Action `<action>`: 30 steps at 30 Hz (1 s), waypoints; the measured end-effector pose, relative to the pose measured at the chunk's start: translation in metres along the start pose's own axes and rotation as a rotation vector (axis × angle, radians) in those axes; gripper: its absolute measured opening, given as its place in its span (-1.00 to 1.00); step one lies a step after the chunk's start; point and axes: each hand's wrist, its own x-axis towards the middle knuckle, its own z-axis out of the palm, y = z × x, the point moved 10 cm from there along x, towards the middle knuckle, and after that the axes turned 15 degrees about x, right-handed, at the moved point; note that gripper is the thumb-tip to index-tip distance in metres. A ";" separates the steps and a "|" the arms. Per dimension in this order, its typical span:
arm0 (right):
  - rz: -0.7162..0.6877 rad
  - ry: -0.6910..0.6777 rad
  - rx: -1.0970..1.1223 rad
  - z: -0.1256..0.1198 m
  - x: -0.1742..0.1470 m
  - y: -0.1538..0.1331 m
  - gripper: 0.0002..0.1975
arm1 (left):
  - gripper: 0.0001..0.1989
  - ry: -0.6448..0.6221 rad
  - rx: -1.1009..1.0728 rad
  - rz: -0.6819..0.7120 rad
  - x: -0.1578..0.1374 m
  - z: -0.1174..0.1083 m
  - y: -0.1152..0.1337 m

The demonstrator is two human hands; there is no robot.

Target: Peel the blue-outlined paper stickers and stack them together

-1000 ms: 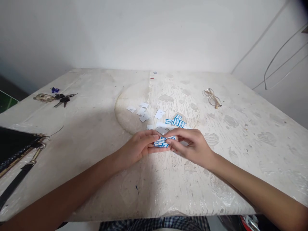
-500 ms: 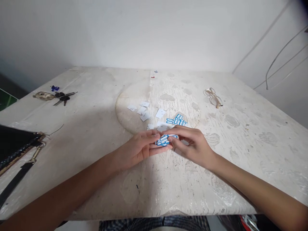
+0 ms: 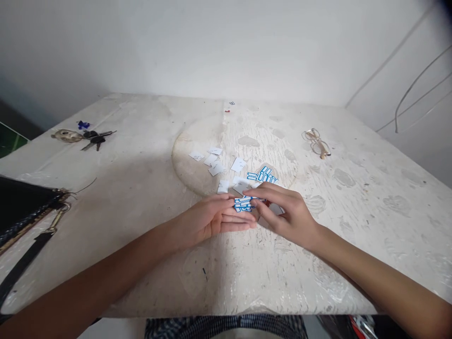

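Palm up, my left hand holds a small bunch of white paper pieces with blue outlines, its thumb resting on their left end. The thumb and fingers of my right hand pinch the right end of the same bunch. Just beyond the hands lies a pile of similar blue-edged pieces. Several small white paper slips with faint marks are scattered to the left of that pile. More slips lie partly hidden behind and under my right hand.
Keys on a ring with a blue trinket lie at the left. A black bag with a strap sits at the near left edge. Folded glasses rest at the right. A plastic cover lies over the table.
My left fingers have straightened beneath the pieces, so more of the palm shows. The blue-edged bunch has turned slightly in the hands. The whole view has shifted a little.
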 end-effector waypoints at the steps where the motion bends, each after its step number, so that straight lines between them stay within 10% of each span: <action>1: -0.003 0.003 -0.006 0.000 0.000 0.000 -0.69 | -0.72 0.000 0.023 -0.021 -0.001 0.000 -0.002; 30: 0.187 0.044 0.207 0.003 -0.006 0.021 -0.88 | -0.71 -0.035 0.077 0.067 0.001 0.008 0.004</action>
